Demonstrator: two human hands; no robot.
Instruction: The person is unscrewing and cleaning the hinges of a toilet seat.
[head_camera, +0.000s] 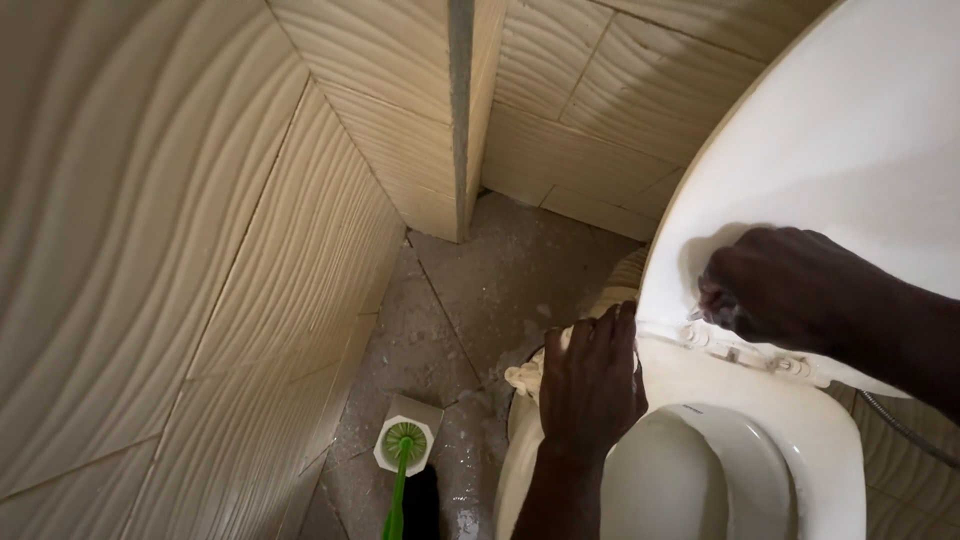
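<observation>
Your left grip (590, 385) clasps the toilet rim (830, 440); at two o'clock, your right grip (775, 285) pinches the raised seat's (850, 140) hinge (745, 352).

Place: a small bathroom, a toilet corner in a home.
Main sign: a white toilet (760, 470) with its lid (850, 130) raised and hinges at the back of the rim.
Walls: beige wave-patterned tiles (130, 230) close on the left of the toilet and behind it.
Floor: grey, speckled floor (480, 290) left of the toilet.
Cleaning gear: a green brush (403, 445) in a white holder, on the floor left of the toilet.
</observation>
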